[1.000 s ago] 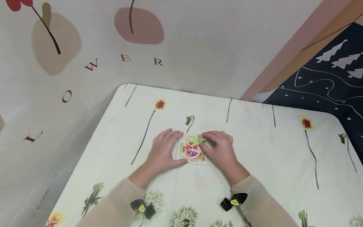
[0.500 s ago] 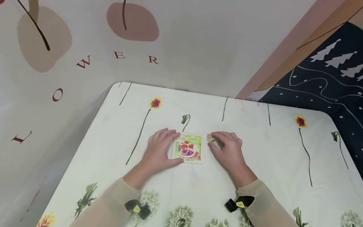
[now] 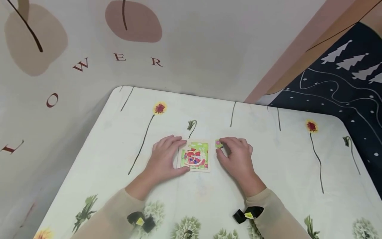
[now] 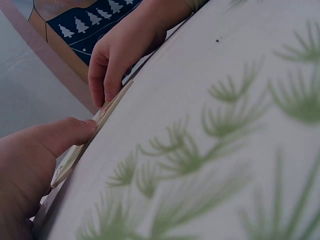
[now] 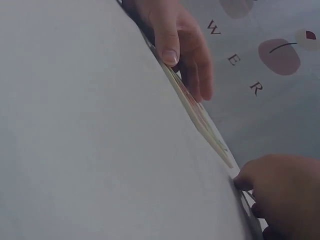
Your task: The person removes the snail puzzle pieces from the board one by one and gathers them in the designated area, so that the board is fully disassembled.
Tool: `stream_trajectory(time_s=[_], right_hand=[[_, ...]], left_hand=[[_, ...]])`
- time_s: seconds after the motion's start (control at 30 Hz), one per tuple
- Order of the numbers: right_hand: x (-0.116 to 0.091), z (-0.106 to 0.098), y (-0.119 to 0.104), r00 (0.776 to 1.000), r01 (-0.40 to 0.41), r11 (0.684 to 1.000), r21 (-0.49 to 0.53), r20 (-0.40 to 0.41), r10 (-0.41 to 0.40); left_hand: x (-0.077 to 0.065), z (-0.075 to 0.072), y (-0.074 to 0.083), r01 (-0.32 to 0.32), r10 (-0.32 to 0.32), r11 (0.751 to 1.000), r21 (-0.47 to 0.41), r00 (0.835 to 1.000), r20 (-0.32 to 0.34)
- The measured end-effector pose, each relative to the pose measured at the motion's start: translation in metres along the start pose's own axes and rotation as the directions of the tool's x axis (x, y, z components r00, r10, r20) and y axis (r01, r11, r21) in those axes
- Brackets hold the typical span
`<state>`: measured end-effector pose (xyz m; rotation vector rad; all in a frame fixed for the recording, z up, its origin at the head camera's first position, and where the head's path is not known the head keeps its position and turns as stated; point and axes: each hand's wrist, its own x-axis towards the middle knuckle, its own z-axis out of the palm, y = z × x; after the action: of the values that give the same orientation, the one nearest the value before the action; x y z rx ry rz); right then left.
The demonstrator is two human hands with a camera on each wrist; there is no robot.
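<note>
Two tan sleeves (image 3: 104, 214) come in from the near side, over the table (image 3: 203, 196). Each one has a small black box (image 3: 148, 224) with a yellow patch close by. White puffy flowers are drawn on the tabletop between the sleeves.

A bit farther on are the two hands. The left hand (image 3: 165, 158) is spread wide across the left side of a flat, square puzzle (image 3: 195, 157) and holds it there. Its thumb is on the near left corner of the puzzle, and its fingers reach to the far left corner. The puzzle lies flat on the table, between the left and right edges and well in from the far edge. It has a pale wood rim and a green picture with red and blue on it.

The right hand (image 3: 237, 156) pinches a small green piece (image 3: 218, 143) with a pink spot, using thumb and fingers. The piece is just beside the puzzle's far right corner, not touching it. I cannot tell if it sits on the table or is lifted a little.

Past the far edge is a pale wall (image 3: 203, 66) with big red letters. Past the far right corner is a dark blue part (image 3: 325, 93) with white trees.
</note>
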<state>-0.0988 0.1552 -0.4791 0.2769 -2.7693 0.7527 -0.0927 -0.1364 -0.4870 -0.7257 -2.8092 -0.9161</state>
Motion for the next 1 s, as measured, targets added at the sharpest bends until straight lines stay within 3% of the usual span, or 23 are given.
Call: stream_trajectory(time_s=[0.23,0.47,0.77,1.0], right_hand=[[0.0,-0.002,-0.001,0.998,0.052,0.99,-0.128,-0.029,-0.056],[0.009,0.005,-0.009,0.982,0.119,0.99,-0.08,-0.136,-0.129],[0.014,0.018,-0.03,0.978,0.207,0.978,-0.031,0.022,-0.206],[0.014,0.028,-0.04,0.982,0.185,0.983,-0.012,0.045,-0.185]], left_hand=[[0.001,0.001,0.0,-0.001,0.001,1.0,0.002,1.0,0.003],[0.001,0.0,0.001,0.009,-0.009,1.0,0.01,1.0,0.004],[0.001,0.001,0.001,0.013,-0.013,1.0,-0.001,1.0,0.013],[0.002,-0.001,0.0,0.008,-0.008,1.0,0.004,1.0,0.006]])
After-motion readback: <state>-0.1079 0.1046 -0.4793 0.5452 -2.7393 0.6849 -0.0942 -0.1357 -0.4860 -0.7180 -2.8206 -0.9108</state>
